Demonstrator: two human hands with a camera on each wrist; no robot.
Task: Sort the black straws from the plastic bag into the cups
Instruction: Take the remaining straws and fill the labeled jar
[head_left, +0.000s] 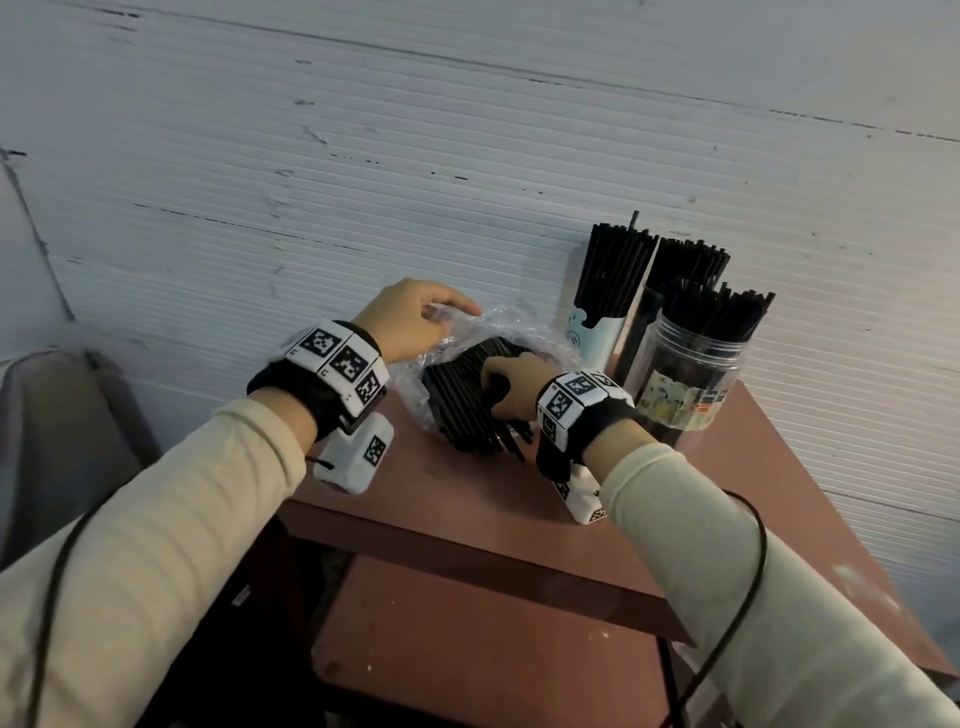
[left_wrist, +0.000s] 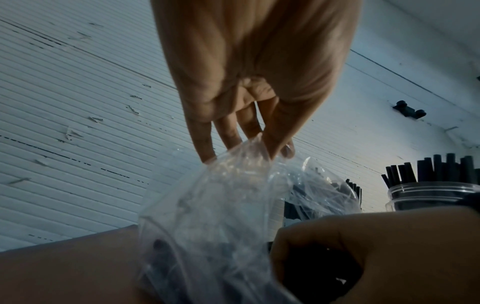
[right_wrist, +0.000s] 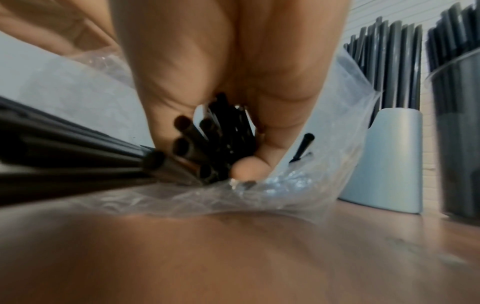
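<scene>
A clear plastic bag (head_left: 467, 332) lies on the reddish-brown table (head_left: 467, 499), with a pile of black straws (head_left: 462, 400) spilling from its mouth. My left hand (head_left: 415, 317) pinches the bag's upper edge (left_wrist: 241, 156) and holds it up. My right hand (head_left: 511, 387) is inside the bag mouth, its fingers curled round a bunch of the black straws (right_wrist: 207, 139). A white cup (head_left: 592, 332), a dark cup (head_left: 641, 332) behind it and a clear jar (head_left: 685, 374) stand at the back right, each packed with upright black straws.
A white ribbed wall (head_left: 363, 156) runs close behind the table. A lower shelf (head_left: 493, 639) sits under the tabletop. A grey chair back (head_left: 62, 431) is at the left. Cables run along both sleeves.
</scene>
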